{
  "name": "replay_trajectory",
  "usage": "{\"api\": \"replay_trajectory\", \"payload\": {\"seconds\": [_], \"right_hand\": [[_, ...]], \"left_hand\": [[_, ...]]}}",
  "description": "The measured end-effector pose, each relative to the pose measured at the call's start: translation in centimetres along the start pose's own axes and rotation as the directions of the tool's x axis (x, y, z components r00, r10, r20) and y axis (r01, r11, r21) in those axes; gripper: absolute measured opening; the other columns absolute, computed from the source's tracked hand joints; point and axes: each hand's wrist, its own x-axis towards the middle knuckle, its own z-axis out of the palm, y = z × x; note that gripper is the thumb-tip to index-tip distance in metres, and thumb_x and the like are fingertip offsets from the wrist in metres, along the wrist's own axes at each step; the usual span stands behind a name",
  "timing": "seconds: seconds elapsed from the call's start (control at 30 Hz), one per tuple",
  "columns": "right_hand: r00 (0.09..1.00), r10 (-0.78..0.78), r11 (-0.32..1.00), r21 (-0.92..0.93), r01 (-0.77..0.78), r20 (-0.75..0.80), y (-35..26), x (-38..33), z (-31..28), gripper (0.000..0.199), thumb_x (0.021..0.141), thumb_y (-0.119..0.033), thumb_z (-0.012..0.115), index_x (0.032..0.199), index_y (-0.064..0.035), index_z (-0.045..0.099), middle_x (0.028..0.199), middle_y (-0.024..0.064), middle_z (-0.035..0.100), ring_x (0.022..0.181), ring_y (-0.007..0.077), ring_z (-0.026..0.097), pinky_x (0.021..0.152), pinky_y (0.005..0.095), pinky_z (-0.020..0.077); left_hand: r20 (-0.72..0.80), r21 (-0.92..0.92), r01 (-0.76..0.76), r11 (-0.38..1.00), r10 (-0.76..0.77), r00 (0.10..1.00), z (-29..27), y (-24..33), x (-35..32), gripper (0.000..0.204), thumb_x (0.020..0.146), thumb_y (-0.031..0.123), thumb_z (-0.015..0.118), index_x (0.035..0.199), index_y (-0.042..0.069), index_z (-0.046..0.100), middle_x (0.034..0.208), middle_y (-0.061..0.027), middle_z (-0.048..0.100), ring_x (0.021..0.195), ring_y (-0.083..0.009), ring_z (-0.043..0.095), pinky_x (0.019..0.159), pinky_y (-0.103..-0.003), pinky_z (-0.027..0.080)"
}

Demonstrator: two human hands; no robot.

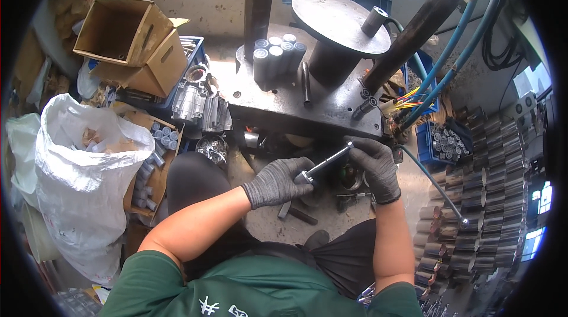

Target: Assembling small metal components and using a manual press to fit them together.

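My left hand (278,182), in a dark grey knit glove, is closed around the wider lower end of a slim shiny metal rod (329,162). The rod slants up to the right, and its far end sits between the fingertips of my right hand (377,170), gloved the same way. Both hands are in front of the near edge of a heavy steel press table (278,117). On that table stand several grey cylinders (276,60), grouped together. A dark round bar (306,83) and a short dark cylindrical part (365,107) are there too.
A round steel plate on a post (337,21) rises from the table between dark columns. Left are a white woven sack (89,181), cardboard boxes (115,30) and metal castings (195,101). Right are blue hoses (447,71), a blue bin (426,142) and stacked metal tubes (491,193). A hammer (296,213) lies below.
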Motion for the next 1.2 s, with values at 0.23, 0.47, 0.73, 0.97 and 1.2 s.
{"api": "replay_trajectory", "payload": {"seconds": [0.23,0.47,0.73,0.97,1.2], "right_hand": [[0.99,-0.024,1.0,-0.003,0.025,0.137,-2.3,-1.2,-2.0,0.037,0.082,0.0,0.083,0.117,0.0034,0.073,0.107,0.0071,0.075,0.097,0.0135,0.069,0.088,0.0287,0.0567],[0.979,0.088,0.978,-0.204,-0.05,0.184,-4.5,-2.7,-2.3,0.038,0.079,0.003,0.084,0.115,0.0033,0.073,0.104,0.0062,0.073,0.098,0.0143,0.07,0.088,0.0302,0.0582],[0.953,-0.059,0.842,-0.498,0.208,0.299,-6.1,-6.6,-2.5,0.034,0.079,-0.007,0.09,0.11,-0.0021,0.077,0.095,0.0044,0.07,0.086,0.0139,0.067,0.076,0.0297,0.0542],[0.981,0.005,0.796,-0.595,0.113,0.193,-6.3,-8.3,-0.5,0.023,0.08,-0.007,0.09,0.098,-0.0006,0.077,0.086,0.0044,0.066,0.075,0.0119,0.062,0.069,0.029,0.0513],[0.993,0.108,0.99,-0.09,-0.112,-0.046,-7.0,-6.6,-0.6,0.023,0.091,-0.007,0.075,0.111,0.0039,0.071,0.096,0.0095,0.072,0.079,0.0151,0.068,0.07,0.0294,0.0573]], "left_hand": [[0.036,0.138,-0.202,0.97,0.199,0.979,-0.1,-0.3,-0.3,0.05,0.085,0.024,0.08,0.128,0.005,0.064,0.109,-0.0153,0.07,0.105,-0.0329,0.072,0.092,-0.042,0.058],[0.115,0.22,-0.29,0.931,0.27,0.956,-0.6,-0.8,0.2,0.049,0.083,0.03,0.081,0.125,0.009,0.066,0.108,-0.0155,0.069,0.103,-0.0365,0.07,0.09,-0.045,0.058],[0.241,0.175,-0.398,0.901,0.352,0.904,-0.6,-0.2,-0.1,0.052,0.083,0.033,0.08,0.127,0.01,0.067,0.105,-0.0126,0.068,0.097,-0.035,0.071,0.085,-0.044,0.059],[0.279,0.173,-0.412,0.895,0.356,0.892,-0.4,0.0,-0.5,0.053,0.082,0.035,0.079,0.128,0.012,0.067,0.104,-0.0132,0.068,0.096,-0.0352,0.071,0.084,-0.046,0.059],[0.103,0.071,-0.375,0.924,0.367,0.925,-0.5,0.6,-0.1,0.052,0.084,0.032,0.081,0.127,0.007,0.067,0.108,-0.0151,0.07,0.102,-0.0353,0.071,0.09,-0.044,0.058]]}}
